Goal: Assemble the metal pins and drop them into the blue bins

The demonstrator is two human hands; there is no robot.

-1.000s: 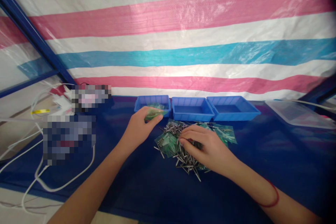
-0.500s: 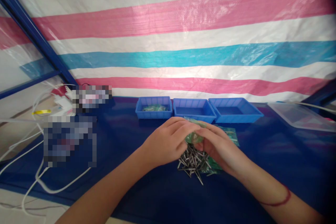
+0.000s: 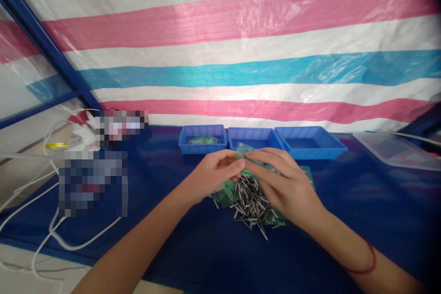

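In the head view, the left hand and the right hand meet over the middle of the worktop, with a green-tinted bag between their fingertips. The left grip is narrow, thumb and fingers pinched at the bag's left side; the right grip is bent over its other side with the fingers close together, though what lies beneath them is hidden. The bag's top corner stands up past the fingers on the far side; most of it is covered, so I cannot tell its long axis. Directly below and a little nearer the person lies the heap of metal pins, their long axes crossing every way, one at the near edge pointing toward the person. Both hands are about equally near the heap. Green bags lie under and beside it. Beyond the hands stand the left tray, with bags inside, the middle tray, partly hidden by the fingers, and the right tray. The left hand is nearer the left tray.
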